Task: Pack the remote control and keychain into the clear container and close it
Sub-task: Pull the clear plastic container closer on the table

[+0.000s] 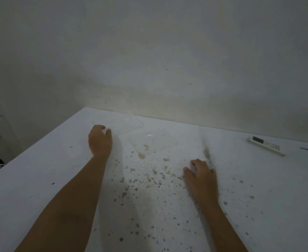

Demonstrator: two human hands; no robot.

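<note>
While its lid lies open, clear container [154, 140] empty; left hand [100, 140] gripping lid, right hand [202, 177] unclear

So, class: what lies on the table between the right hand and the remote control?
Nothing. In the head view, only bare speckled table separates the right hand from the remote control.

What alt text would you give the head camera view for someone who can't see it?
Two bare hands rest on a speckled white table: the left hand beside a faint clear container, the right hand nearer the camera. A white remote control lies far right, untouched.
</note>
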